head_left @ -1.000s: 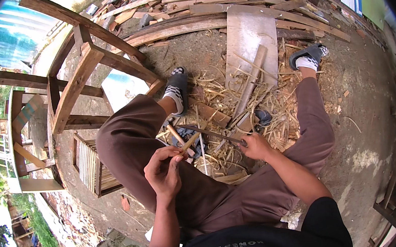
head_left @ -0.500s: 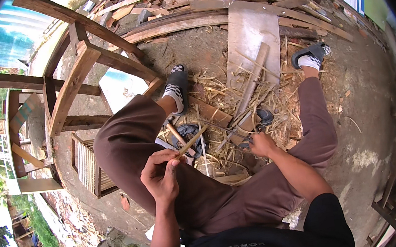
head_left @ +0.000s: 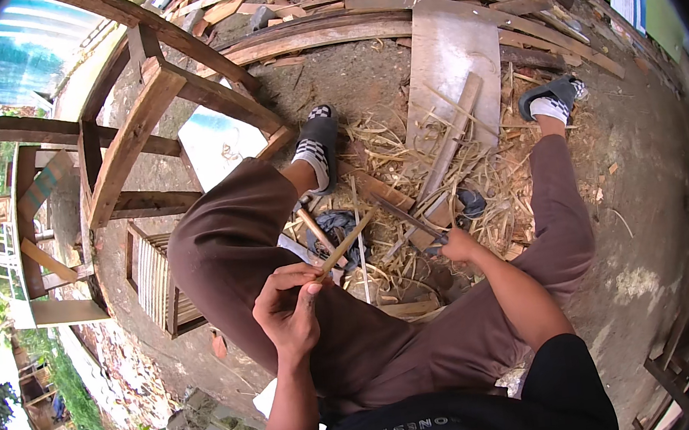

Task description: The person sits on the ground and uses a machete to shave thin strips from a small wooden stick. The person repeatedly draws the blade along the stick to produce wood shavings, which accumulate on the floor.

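Note:
My left hand (head_left: 286,311) pinches one end of a short, slim strip of bamboo or wood (head_left: 351,240) between thumb and fingers. The strip slants up and away over the litter between my legs. My right hand (head_left: 459,246) is closed around the handle of a long, dark-bladed knife (head_left: 409,219). Its blade points up and left, and the tip lies close to the strip's far end; I cannot tell whether they touch. The handle is mostly hidden by my fingers.
A hammer (head_left: 315,228) lies by a dark plastic bag (head_left: 339,231). Pale shavings surround a wooden board (head_left: 449,137) and a flat metal-like sheet (head_left: 435,43). A wooden frame (head_left: 128,142) and slatted piece (head_left: 153,279) stand left. Planks (head_left: 316,41) are piled at the back.
The knife blade has turned and shows more of its flat side. Both hands keep their holds, and the whole view has shifted slightly.

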